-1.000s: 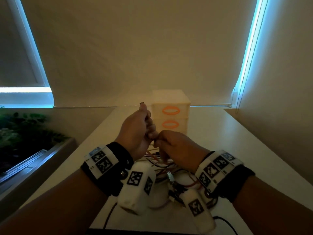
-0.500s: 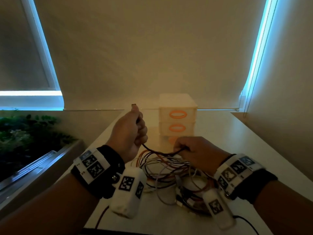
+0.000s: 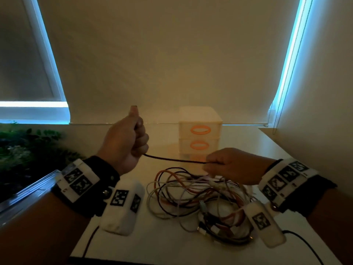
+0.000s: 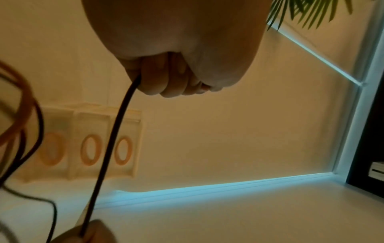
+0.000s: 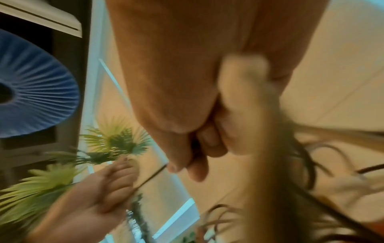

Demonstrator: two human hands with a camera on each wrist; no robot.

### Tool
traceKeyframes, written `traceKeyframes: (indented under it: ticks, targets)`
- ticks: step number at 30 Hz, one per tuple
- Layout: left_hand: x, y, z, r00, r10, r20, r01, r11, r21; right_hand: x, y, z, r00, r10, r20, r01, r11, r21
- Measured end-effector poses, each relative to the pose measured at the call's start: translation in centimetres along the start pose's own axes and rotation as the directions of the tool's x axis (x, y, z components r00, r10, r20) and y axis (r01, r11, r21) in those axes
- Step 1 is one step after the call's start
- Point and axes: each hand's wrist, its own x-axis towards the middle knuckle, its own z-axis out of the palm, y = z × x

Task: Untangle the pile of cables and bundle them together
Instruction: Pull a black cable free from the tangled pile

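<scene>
White table (image 3: 238, 134) under drawn blinds (image 3: 172, 54); both hands grip a dark cable (image 3: 175, 160).

A home room: a white table (image 3: 248, 142) under drawn roller blinds (image 3: 172, 54), small drawer unit (image 3: 200, 131) at twelve o'clock, houseplant (image 3: 28, 148) at nine.

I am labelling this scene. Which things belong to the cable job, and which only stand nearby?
Job:
black cable, stretched between left hand and right hand
cable pile

Nearby:
drawer box
plant
</scene>
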Motion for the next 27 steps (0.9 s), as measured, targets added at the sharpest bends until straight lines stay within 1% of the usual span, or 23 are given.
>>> traceKeyframes:
  ticks: [3,5,7,9,10,12,14,16,17,18,20,22,24,26,27]
  targets:
    - [0.4,1.9,-1.4,0.998,0.027,-0.06,-0.028,1.0,-0.013,-0.4,4.1,1.1,0.982,0.143,-0.119,-0.137,0.989,0.06]
    - [0.5,2.7,-2.1,0.995,0.023,-0.097,-0.027,0.999,-0.038,-0.2,5.4,1.6,0.966,0.212,-0.146,-0.201,0.976,0.087]
    - [0.3,2.6,-2.1,0.993,0.01,-0.119,-0.015,0.999,-0.04,0.5,5.1,2.0,0.964,0.231,-0.135,-0.215,0.969,0.124]
    - [0.0,1.4,-1.4,0.993,0.003,-0.119,-0.005,1.0,-0.024,1.6,3.0,2.1,0.973,0.207,-0.104,-0.188,0.968,0.164]
    - [-0.2,0.6,-0.8,0.994,0.0,-0.106,-0.003,1.0,-0.03,2.2,1.7,2.2,0.979,0.176,-0.103,-0.155,0.97,0.188]
    - [-0.5,-0.9,0.5,0.998,-0.011,-0.056,0.007,0.998,-0.069,3.4,-1.2,2.0,0.988,0.092,-0.123,-0.061,0.972,0.229]
    - [-0.6,-1.8,1.4,1.0,-0.023,0.006,0.024,0.995,-0.099,4.3,-3.4,1.9,0.992,0.036,-0.12,-0.004,0.967,0.253]
    - [-0.4,-1.6,1.3,0.999,-0.011,0.035,0.014,0.998,-0.064,4.6,-4.1,1.7,0.991,0.004,-0.131,0.03,0.966,0.258]
    - [-0.2,-1.3,0.9,1.0,0.001,0.028,0.0,1.0,-0.029,4.6,-4.1,1.5,0.987,-0.007,-0.16,0.049,0.965,0.257]
    - [0.0,-0.8,0.2,1.0,0.013,0.008,-0.013,1.0,0.01,4.4,-3.8,1.1,0.978,-0.021,-0.206,0.072,0.966,0.248]
    - [0.4,0.0,-1.7,0.998,0.034,-0.06,-0.029,0.996,0.088,3.9,-2.7,0.1,0.942,-0.041,-0.332,0.12,0.967,0.223]
    - [0.5,0.5,-3.8,0.989,0.055,-0.137,-0.033,0.988,0.154,3.3,-1.5,-1.2,0.908,-0.042,-0.416,0.121,0.979,0.165]
    - [0.5,0.5,-5.6,0.974,0.056,-0.221,-0.01,0.979,0.202,2.5,-0.5,-2.4,0.906,-0.067,-0.418,0.115,0.989,0.091]
    - [0.4,0.4,-6.9,0.956,0.04,-0.29,0.026,0.975,0.219,1.8,0.1,-2.9,0.931,-0.082,-0.355,0.095,0.995,0.021]
    - [0.3,0.4,-7.2,0.952,0.033,-0.305,0.037,0.975,0.22,1.5,0.3,-2.9,0.946,-0.072,-0.316,0.075,0.997,-0.002]
